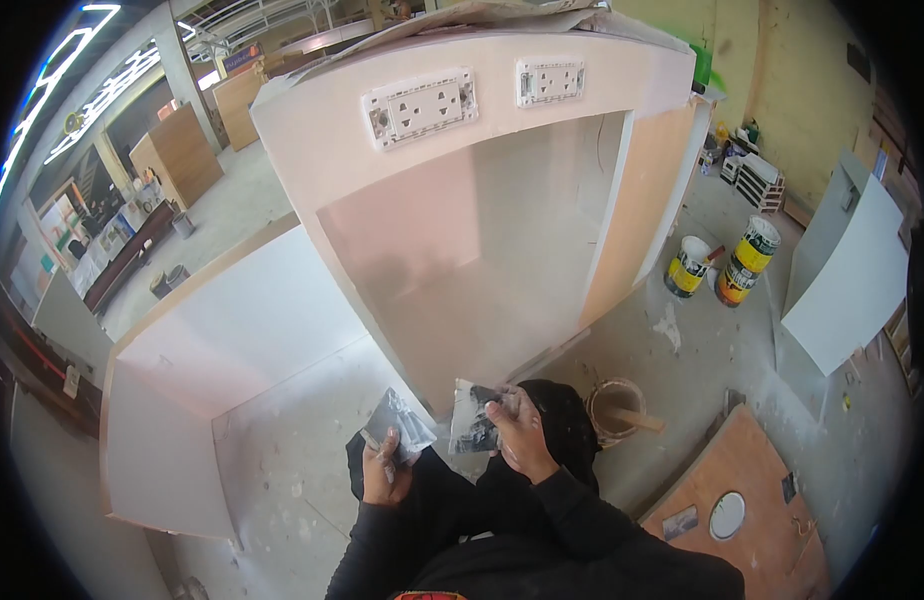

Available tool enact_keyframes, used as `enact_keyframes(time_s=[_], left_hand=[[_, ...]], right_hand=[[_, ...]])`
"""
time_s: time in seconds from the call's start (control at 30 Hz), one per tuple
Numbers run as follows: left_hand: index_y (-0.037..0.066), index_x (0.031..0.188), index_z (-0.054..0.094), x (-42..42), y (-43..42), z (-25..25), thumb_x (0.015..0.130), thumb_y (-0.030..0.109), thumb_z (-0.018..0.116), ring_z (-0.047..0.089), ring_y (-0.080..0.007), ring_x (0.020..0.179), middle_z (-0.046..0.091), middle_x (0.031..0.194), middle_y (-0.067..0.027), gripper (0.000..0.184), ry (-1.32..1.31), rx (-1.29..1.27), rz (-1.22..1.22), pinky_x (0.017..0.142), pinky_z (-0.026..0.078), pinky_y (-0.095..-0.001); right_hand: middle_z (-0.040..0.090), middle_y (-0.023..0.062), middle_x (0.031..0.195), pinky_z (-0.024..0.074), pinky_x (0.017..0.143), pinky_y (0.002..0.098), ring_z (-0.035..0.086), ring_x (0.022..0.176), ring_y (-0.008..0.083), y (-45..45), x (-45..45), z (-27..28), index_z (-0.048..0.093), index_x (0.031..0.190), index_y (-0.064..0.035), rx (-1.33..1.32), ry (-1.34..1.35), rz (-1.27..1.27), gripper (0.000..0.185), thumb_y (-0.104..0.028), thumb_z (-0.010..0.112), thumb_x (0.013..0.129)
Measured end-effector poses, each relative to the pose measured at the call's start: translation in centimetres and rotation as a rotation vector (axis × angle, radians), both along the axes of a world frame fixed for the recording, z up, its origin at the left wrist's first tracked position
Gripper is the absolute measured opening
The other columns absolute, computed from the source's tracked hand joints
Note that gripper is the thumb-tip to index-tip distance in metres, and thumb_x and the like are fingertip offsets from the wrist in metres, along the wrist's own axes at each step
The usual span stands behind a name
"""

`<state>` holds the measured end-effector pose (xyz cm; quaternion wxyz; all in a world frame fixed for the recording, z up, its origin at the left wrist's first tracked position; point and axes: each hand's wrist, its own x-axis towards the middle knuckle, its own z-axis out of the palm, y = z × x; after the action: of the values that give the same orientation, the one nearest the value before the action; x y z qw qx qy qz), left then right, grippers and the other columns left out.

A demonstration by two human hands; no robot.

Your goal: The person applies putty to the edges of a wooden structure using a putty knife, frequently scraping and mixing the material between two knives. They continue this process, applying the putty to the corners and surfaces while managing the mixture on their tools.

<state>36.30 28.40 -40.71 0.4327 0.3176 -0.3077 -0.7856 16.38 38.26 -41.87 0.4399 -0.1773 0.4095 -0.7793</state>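
My left hand is closed round the handle of a wide metal putty knife, its blade smeared with pale filler. Beside it, my right hand grips a flat plate with dark and whitish smears on its face. The two tools are close to each other but apart, above my knees. In front of me stands a pale pink cabinet frame with a large opening. Two white socket plates, one at the left and one at the right, are set in its upper panel.
A bucket with a wooden stick stands right of my knee. Farther right are paint tubs, a stack of white racks and a curved white panel. A wooden board lies lower right. A low partition stands left.
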Motion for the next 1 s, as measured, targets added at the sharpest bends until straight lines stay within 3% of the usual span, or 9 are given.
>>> enact_keyframes(time_s=[0.1, 0.17, 0.3, 0.53, 0.63, 0.7, 0.73, 0.83, 1.0], left_hand=[[0.006, 0.121, 0.057, -1.1, 0.5, 0.7, 0.098, 0.012, 0.063, 0.067, -0.0163, 0.091, 0.066, 0.106, -0.0029, 0.025, -0.065, -0.043, 0.033, 0.070, 0.056, -0.0328], [0.005, 0.121, 0.056, -1.7, 0.7, 0.1, 0.097, 0.011, 0.063, 0.067, -0.0165, 0.092, 0.066, 0.107, -0.0042, 0.025, -0.048, -0.086, 0.022, 0.072, 0.056, -0.0326], [0.001, 0.120, 0.054, -2.4, 0.3, -2.1, 0.096, 0.007, 0.065, 0.065, -0.0163, 0.096, 0.065, 0.109, -0.0073, 0.027, 0.001, -0.232, -0.009, 0.081, 0.055, -0.0307], [0.000, 0.119, 0.054, -3.8, 2.5, -1.1, 0.093, 0.001, 0.067, 0.063, -0.0149, 0.092, 0.064, 0.103, -0.0053, 0.028, -0.032, -0.255, 0.057, 0.085, 0.051, -0.0297], [0.000, 0.119, 0.054, -3.4, 3.1, -1.7, 0.093, 0.000, 0.067, 0.063, -0.0156, 0.095, 0.064, 0.106, -0.0059, 0.029, -0.028, -0.257, 0.046, 0.088, 0.050, -0.0307], [0.000, 0.119, 0.054, -3.1, 3.3, -1.7, 0.093, 0.000, 0.066, 0.063, -0.0167, 0.097, 0.063, 0.108, -0.0063, 0.029, -0.006, -0.269, -0.003, 0.089, 0.050, -0.0316], [0.000, 0.119, 0.054, -3.2, 3.3, -1.6, 0.093, 0.000, 0.066, 0.063, -0.0167, 0.097, 0.063, 0.108, -0.0063, 0.029, -0.006, -0.270, -0.002, 0.089, 0.050, -0.0316], [-0.001, 0.119, 0.054, -3.5, 3.5, -0.5, 0.093, 0.002, 0.065, 0.063, -0.0175, 0.096, 0.063, 0.108, -0.0066, 0.028, 0.013, -0.276, -0.040, 0.090, 0.051, -0.0326], [-0.003, 0.122, 0.053, -4.4, 3.0, -0.9, 0.093, 0.002, 0.065, 0.066, -0.0195, 0.100, 0.065, 0.110, -0.0082, 0.032, 0.081, -0.066, 0.045, 0.091, 0.053, -0.0357]], right_hand=[[0.065, 0.0086, 0.110, 0.0551, 0.084, 0.0258, 0.064, 0.096, 0.0121, -0.6, 1.3, 0.0, 0.059, 0.123, 0.0025, -0.058, -0.135, 0.024, 0.029, -0.006, 0.066, 0.096], [0.065, 0.0076, 0.109, 0.0520, 0.087, 0.0252, 0.062, 0.097, 0.0115, -0.7, 1.8, -0.5, 0.058, 0.122, 0.0037, -0.009, -0.035, 0.210, 0.032, -0.005, 0.069, 0.094], [0.064, 0.0063, 0.105, 0.0542, 0.081, 0.0267, 0.062, 0.093, 0.0111, -0.9, 2.7, -1.1, 0.056, 0.119, 0.0039, 0.080, 0.074, 0.294, 0.036, -0.011, 0.074, 0.092], [0.064, 0.0069, 0.100, 0.0535, 0.079, 0.0282, 0.063, 0.089, 0.0126, -1.5, 1.3, -1.7, 0.055, 0.114, 0.0023, 0.202, 0.002, 0.161, 0.042, -0.020, 0.080, 0.088], [0.064, 0.0068, 0.097, 0.0537, 0.069, 0.0279, 0.063, 0.084, 0.0125, -1.9, 0.6, -3.3, 0.055, 0.113, 0.0013, 0.174, -0.071, 0.072, 0.042, -0.022, 0.080, 0.088], [0.063, 0.0065, 0.095, 0.0498, 0.055, 0.0277, 0.063, 0.078, 0.0121, -1.7, -0.6, -3.8, 0.055, 0.111, -0.0004, 0.372, -0.108, 0.006, 0.040, -0.024, 0.078, 0.089], [0.061, 0.0054, 0.090, 0.0441, 0.045, 0.0285, 0.060, 0.072, 0.0110, -1.4, -0.7, -3.4, 0.055, 0.109, -0.0017, 0.470, -0.002, -0.067, 0.036, -0.023, 0.076, 0.090], [0.060, 0.0036, 0.087, 0.0463, 0.052, 0.0267, 0.057, 0.070, 0.0099, -2.2, -0.1, -5.5, 0.055, 0.106, -0.0021, 0.307, -0.040, -0.277, 0.030, -0.018, 0.075, 0.091], [0.061, 0.0031, 0.091, 0.0487, 0.070, 0.0276, 0.059, 0.078, 0.0100, -2.1, -0.3, -6.1, 0.056, 0.101, -0.0028, 0.075, 0.048, -0.304, 0.016, -0.008, 0.069, 0.094]])
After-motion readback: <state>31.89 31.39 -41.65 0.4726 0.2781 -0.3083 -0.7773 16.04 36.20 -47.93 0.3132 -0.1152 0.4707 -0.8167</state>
